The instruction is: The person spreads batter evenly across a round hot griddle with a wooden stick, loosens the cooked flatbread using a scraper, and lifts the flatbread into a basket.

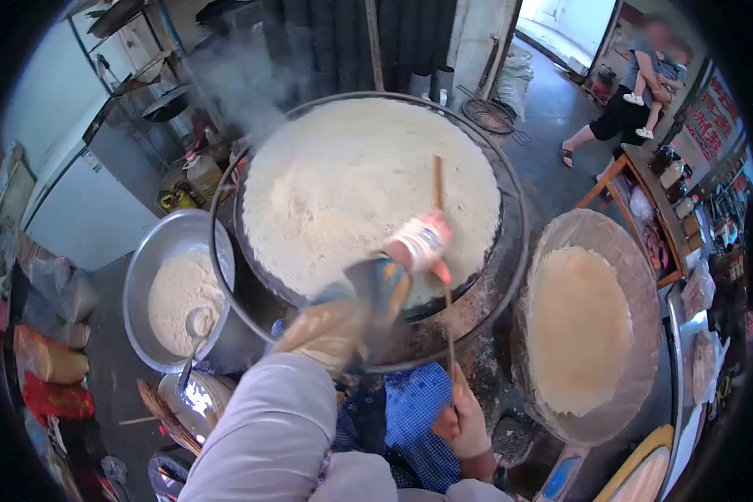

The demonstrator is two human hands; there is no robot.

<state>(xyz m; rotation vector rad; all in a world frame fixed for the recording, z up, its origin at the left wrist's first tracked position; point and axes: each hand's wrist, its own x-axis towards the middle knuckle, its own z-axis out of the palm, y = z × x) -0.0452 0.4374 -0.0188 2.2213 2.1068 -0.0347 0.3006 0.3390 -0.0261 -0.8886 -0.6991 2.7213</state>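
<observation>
A large round flatbread or batter sheet fills a wide round griddle, pale and crumbly on top. My left hand, blurred and partly covered in something white, reaches over its right side. It is closed around a long thin wooden stick that points away from me. Nearer to me, my right hand is closed on a thin stick, which lines up with the upper piece and appears to be the same one. Whether the stick touches the sheet is unclear.
A metal ring surrounds the griddle. On the left stands a metal basin with pale batter and a ladle. A lined round tray holds a finished-looking flat sheet. A person holding a child is at the back right.
</observation>
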